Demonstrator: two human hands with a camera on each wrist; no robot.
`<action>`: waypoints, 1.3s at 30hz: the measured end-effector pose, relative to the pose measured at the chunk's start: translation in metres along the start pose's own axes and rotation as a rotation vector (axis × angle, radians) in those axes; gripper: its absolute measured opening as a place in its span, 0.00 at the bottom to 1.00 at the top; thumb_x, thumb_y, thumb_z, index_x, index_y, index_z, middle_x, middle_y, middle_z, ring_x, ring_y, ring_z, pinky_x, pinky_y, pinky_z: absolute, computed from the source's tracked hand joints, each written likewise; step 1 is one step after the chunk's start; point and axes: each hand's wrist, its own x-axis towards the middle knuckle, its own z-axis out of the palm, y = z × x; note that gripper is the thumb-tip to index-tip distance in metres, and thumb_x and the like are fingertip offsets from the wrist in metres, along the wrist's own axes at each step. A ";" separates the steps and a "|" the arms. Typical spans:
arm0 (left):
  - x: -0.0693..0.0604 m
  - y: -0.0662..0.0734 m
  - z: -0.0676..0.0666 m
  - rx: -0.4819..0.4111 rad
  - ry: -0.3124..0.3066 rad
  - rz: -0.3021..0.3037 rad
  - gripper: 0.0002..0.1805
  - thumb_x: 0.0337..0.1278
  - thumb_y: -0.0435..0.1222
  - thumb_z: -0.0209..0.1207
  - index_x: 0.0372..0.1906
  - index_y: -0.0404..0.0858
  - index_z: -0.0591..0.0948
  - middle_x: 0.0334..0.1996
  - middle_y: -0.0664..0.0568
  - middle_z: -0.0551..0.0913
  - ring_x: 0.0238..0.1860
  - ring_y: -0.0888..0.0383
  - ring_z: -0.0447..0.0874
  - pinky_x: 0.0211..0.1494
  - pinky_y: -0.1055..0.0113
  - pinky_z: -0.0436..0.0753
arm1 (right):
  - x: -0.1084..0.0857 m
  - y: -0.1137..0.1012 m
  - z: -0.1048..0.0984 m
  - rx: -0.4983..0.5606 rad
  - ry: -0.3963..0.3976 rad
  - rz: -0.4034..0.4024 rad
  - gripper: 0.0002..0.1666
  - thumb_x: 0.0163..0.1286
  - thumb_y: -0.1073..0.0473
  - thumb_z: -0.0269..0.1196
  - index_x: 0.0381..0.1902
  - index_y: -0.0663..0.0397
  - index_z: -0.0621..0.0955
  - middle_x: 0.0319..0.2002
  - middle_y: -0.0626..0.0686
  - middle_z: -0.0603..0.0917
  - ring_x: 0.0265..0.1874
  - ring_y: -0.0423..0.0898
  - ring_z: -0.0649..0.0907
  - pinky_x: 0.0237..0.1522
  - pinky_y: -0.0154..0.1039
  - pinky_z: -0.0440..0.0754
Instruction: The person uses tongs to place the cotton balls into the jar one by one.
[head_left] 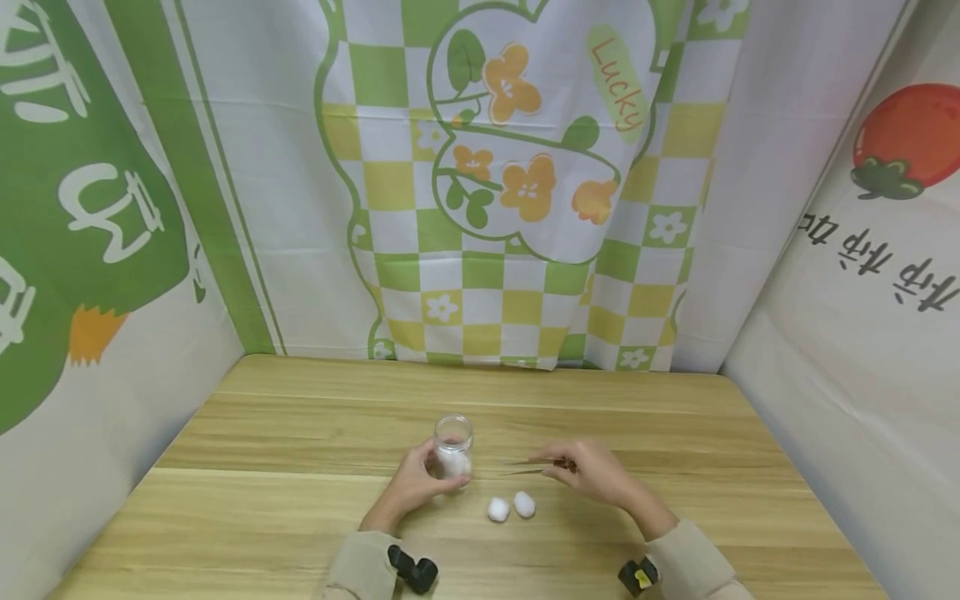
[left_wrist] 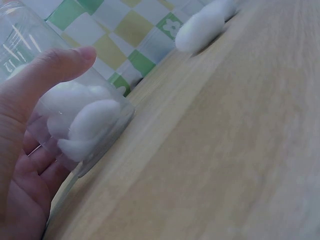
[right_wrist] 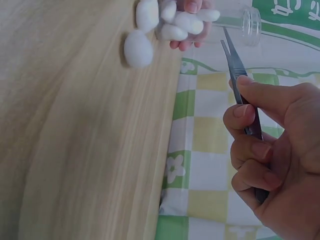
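My left hand (head_left: 418, 482) grips a clear glass jar (head_left: 454, 433), thumb on one side and fingers round the other. The jar stands upright on the table, its mouth uncovered. Several white cotton balls (left_wrist: 92, 122) lie in its lower part. With my right hand (head_left: 592, 472) I hold metal tweezers (right_wrist: 239, 75) between thumb and fingers; their tips are slightly apart with nothing between them, pointing left toward the jar. Two loose cotton balls, one nearer the jar (head_left: 498, 509) and one to its right (head_left: 524, 504), lie side by side on the table between my hands.
The wooden table (head_left: 300, 433) runs back to a checkered green, yellow and white curtain (head_left: 480, 308). Printed cloth walls (head_left: 847, 350) stand at the left and right sides. Black wrist camera mounts (head_left: 414, 570) sit at both sleeves.
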 end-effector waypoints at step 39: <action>0.001 -0.001 0.000 0.005 0.004 0.018 0.30 0.43 0.38 0.74 0.55 0.37 0.77 0.52 0.42 0.84 0.51 0.60 0.81 0.54 0.74 0.77 | -0.016 0.028 0.012 0.022 -0.090 0.078 0.13 0.66 0.59 0.63 0.48 0.52 0.85 0.16 0.44 0.75 0.16 0.27 0.62 0.19 0.24 0.61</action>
